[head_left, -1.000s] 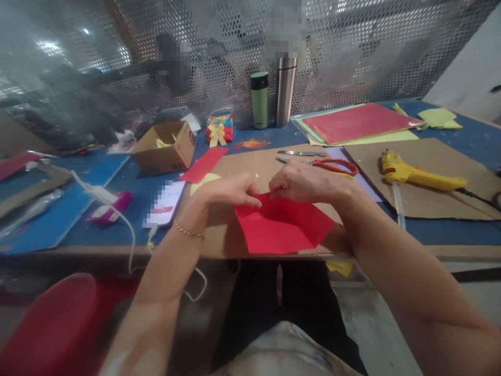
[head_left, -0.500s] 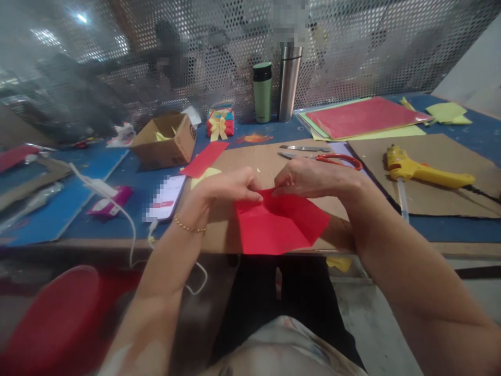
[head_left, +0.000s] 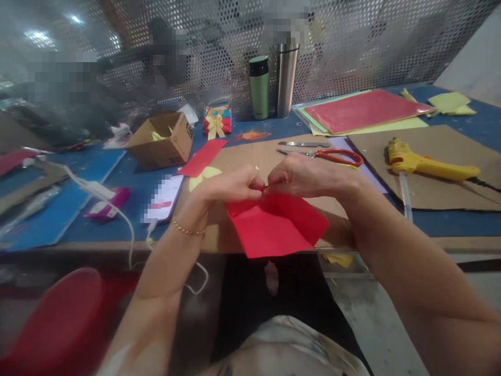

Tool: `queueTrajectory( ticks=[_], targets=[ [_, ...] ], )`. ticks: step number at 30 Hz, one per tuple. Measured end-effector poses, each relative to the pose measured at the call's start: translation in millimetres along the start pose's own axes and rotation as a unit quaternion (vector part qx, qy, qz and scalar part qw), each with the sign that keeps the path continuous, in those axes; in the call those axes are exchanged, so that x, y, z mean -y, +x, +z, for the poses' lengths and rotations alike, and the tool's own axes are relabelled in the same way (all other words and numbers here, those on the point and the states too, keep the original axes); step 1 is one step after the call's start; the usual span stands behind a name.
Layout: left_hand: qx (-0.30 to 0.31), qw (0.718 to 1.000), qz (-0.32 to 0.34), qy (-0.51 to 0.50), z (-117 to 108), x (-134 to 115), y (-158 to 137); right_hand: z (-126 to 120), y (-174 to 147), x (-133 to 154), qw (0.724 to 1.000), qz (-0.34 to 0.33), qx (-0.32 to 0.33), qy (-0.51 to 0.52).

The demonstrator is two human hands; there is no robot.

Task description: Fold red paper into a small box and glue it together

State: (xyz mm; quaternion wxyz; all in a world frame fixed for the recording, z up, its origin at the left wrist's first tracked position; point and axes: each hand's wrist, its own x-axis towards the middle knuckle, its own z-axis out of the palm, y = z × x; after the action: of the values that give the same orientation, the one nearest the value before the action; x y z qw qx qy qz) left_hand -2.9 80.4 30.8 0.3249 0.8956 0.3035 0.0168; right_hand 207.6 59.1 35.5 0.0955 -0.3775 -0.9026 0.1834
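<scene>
A creased sheet of red paper [head_left: 270, 232] hangs between my hands, over the front edge of a cardboard sheet [head_left: 219, 230]. My left hand [head_left: 245, 184] pinches its far edge near the middle. Right beside it, my right hand [head_left: 287, 176] is closed on the same edge, thumb and finger together. The fold between the fingertips is mostly hidden by the hands. Just beyond my right hand lie red-handled scissors [head_left: 338, 155] and a utility knife [head_left: 303, 144]. A red paper strip [head_left: 204, 158] and yellow paper pieces [head_left: 203, 177] rest past my left hand.
At right, a yellow glue gun [head_left: 434, 164] lies on cardboard [head_left: 462, 196]. Left are a phone [head_left: 166, 198] with a white cable and an open cardboard box [head_left: 176, 141]. A green tumbler [head_left: 259, 89], steel flask [head_left: 287, 81] and stacked coloured sheets [head_left: 364, 109] stand or lie behind.
My hands have come closer together along the paper's far edge, drawing it into a tighter pinch. The sheet's left side has tilted, and the camera view has shifted slightly.
</scene>
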Motion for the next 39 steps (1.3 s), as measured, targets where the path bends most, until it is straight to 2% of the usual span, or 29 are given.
queueTrajectory(
  ticks=[3,6,10,13,16,29,36,39],
  targets=[
    [-0.004,1.000,-0.003,-0.008,-4,3,-1,-3,3,-8,0.999,0.025,-0.030,0.010],
    [-0.005,1.000,-0.021,-0.016,-6,8,-1,-5,5,-16,0.997,0.014,-0.065,0.025],
    [-0.020,0.999,-0.022,-0.028,-5,14,1,-4,8,-18,0.999,-0.005,-0.027,0.018],
    [0.003,0.999,0.016,-0.050,-3,16,2,-2,8,-14,0.999,-0.015,0.010,0.035],
    [0.012,0.998,0.022,-0.056,-1,16,2,0,9,-11,0.997,-0.026,0.031,0.061],
    [0.013,0.998,0.001,-0.069,3,15,1,-2,7,-9,0.996,-0.027,0.023,0.076],
    [-0.007,0.997,0.042,-0.066,2,14,2,-5,8,-13,0.994,-0.048,-0.004,0.102],
    [0.001,0.996,0.054,-0.066,2,15,3,-4,9,-14,0.994,-0.051,0.013,0.099]
  ],
)
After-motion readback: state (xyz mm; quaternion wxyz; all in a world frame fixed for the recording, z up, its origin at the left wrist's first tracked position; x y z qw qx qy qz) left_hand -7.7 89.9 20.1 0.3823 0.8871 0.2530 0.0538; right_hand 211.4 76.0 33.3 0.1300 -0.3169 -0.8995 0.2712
